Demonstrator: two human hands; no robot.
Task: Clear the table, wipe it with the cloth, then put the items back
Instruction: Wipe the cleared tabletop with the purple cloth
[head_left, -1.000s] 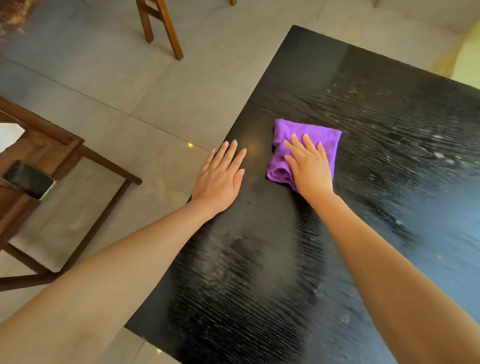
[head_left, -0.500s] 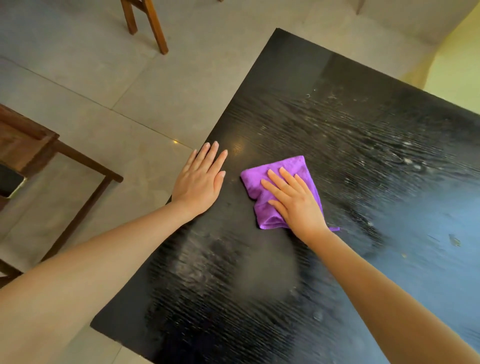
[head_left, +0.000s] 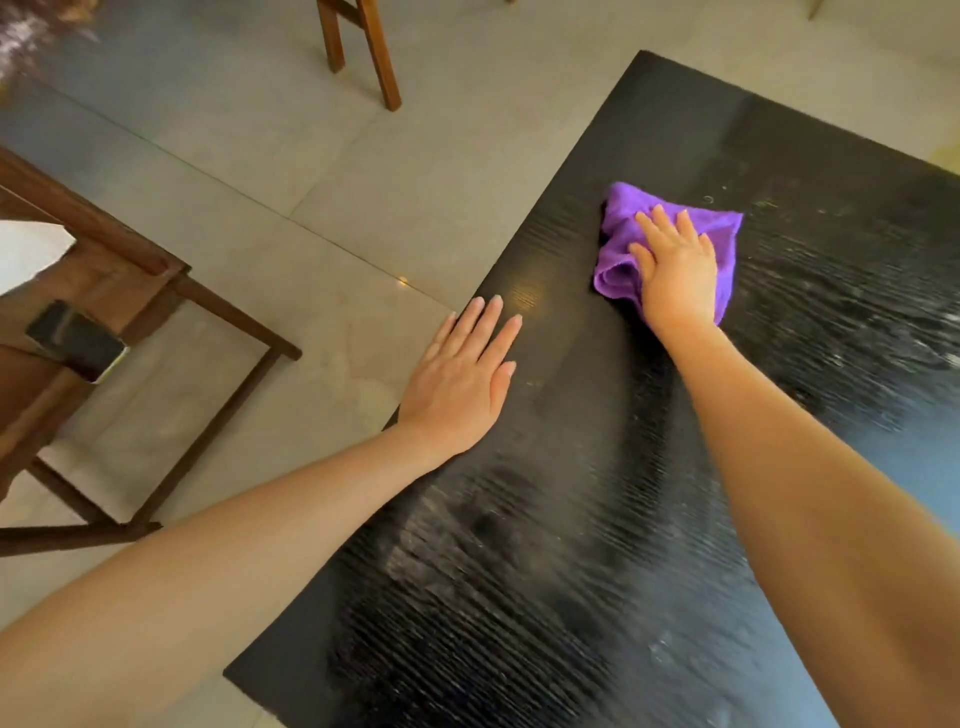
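Both forearms entering from bottom edge, bare. Black desk (head_left: 597, 519) below them, wood grain showing, dusty smears and pale flecks across surface, streakier toward right.

Left hand (head_left: 462, 382) flat on desk at its left edge, palm down, fingers straight and close together, grip open, holding nothing. Heel of hand right at desk edge; fingertips pointing up and slightly right.

Further out, right hand (head_left: 675, 265) pressed palm down on purple cloth (head_left: 722, 234), fingers spread and extended, not curled round it: grip open, flat on top. Cloth bunched and folded, lying on desk near left edge, toward far corner; folds sticking out left of hand, a flat flap out to right. Frame slightly blurred around right side of desk.

Left of desk, grey tiled floor (head_left: 311, 156). Brown wooden chair (head_left: 171, 291) at left edge, with phone (head_left: 78, 340) lying dark-screen-up on seat and something white (head_left: 31, 254) beside it, cut off by frame; cannot tell what. At top, wooden legs (head_left: 376, 52) of another piece of furniture standing on floor.
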